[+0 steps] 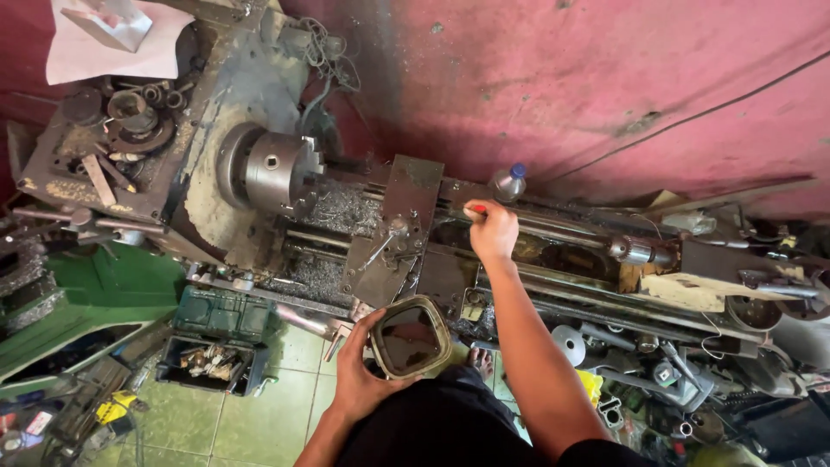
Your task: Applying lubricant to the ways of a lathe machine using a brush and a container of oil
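The left hand point(359, 372) grips a squarish ring-shaped housing point(411, 337) close to the body, opening upward; the right hand point(493, 229) reaches forward over the lathe bed point(562, 259), fingers closed around a red-handled tool point(475, 210); the chuck point(272, 173) lies far left of both

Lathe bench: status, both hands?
Left hand grips squarish metal ring. Right hand closed on red-handled tool over lathe bed. Nothing between them.

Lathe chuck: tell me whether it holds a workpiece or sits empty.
Empty: the lathe chuck shows bare jaws around an open centre hole, with nothing clamped in it.
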